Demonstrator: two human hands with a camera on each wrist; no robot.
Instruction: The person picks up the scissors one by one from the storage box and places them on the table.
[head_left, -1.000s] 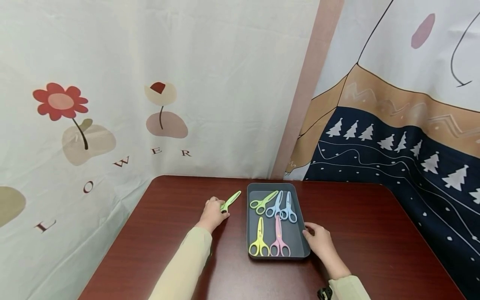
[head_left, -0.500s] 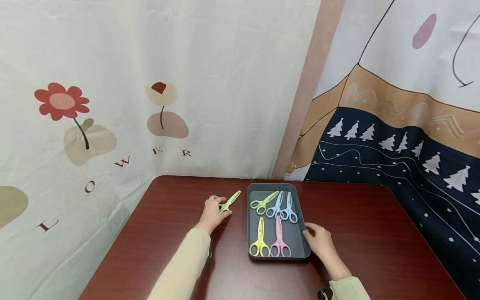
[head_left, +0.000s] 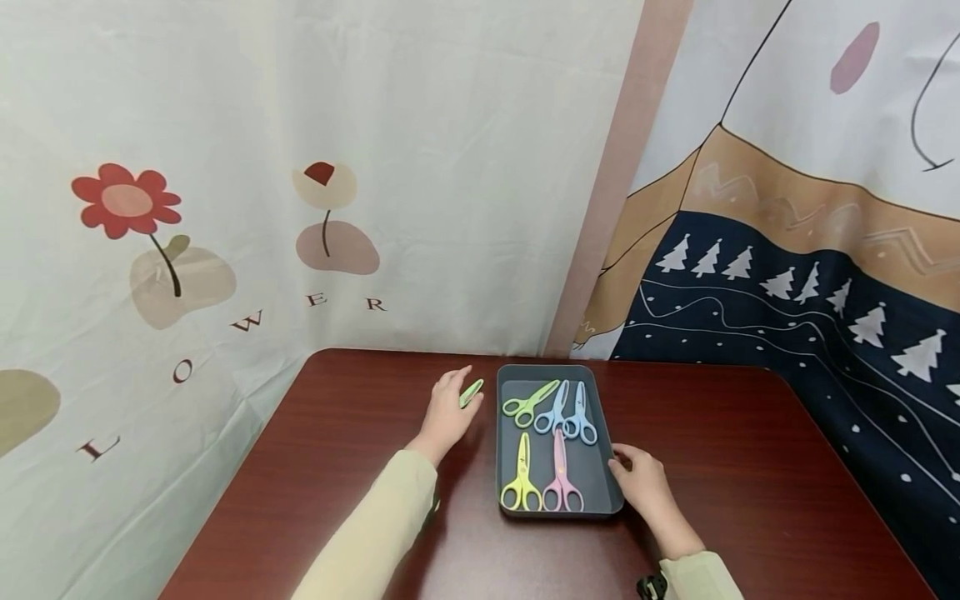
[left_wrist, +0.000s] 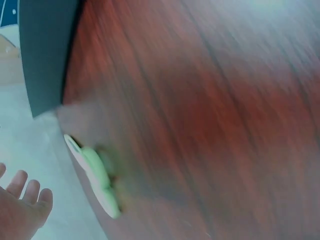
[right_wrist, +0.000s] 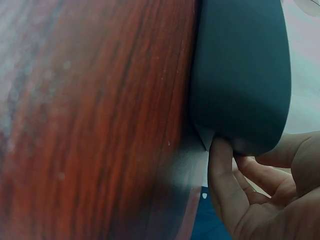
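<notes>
Behind everything hangs the pale printed curtain [head_left: 465, 167], and before it my worktop [head_left: 757, 467] runs back to its far edge. The grey tray [head_left: 600, 479] lies with its far side near that edge.

My right hand [head_left: 647, 483] is at the tray's right edge, toward the near right corner. The head view shows little more than its back; my right wrist view reveals the fingers curled, pinching the tray's wall at the rim.

My left hand [head_left: 444, 417] is left of the tray, its fingers stretched out and a little spread, holding nothing.

The loose green scissors [head_left: 471, 393] lie near the worktop's far edge, left of the tray's far left corner. From my head only the blades show past my hand; my left wrist view shows the handles too, and a gap between them and my fingertips.

Inside the tray, the yellow scissors [head_left: 522, 462] sit by the near left corner, the pink scissors [head_left: 559, 467] beside them along the near edge. The other green scissors [head_left: 529, 406] are toward the far left corner, with two blue scissors [head_left: 580, 414] to their right.
</notes>
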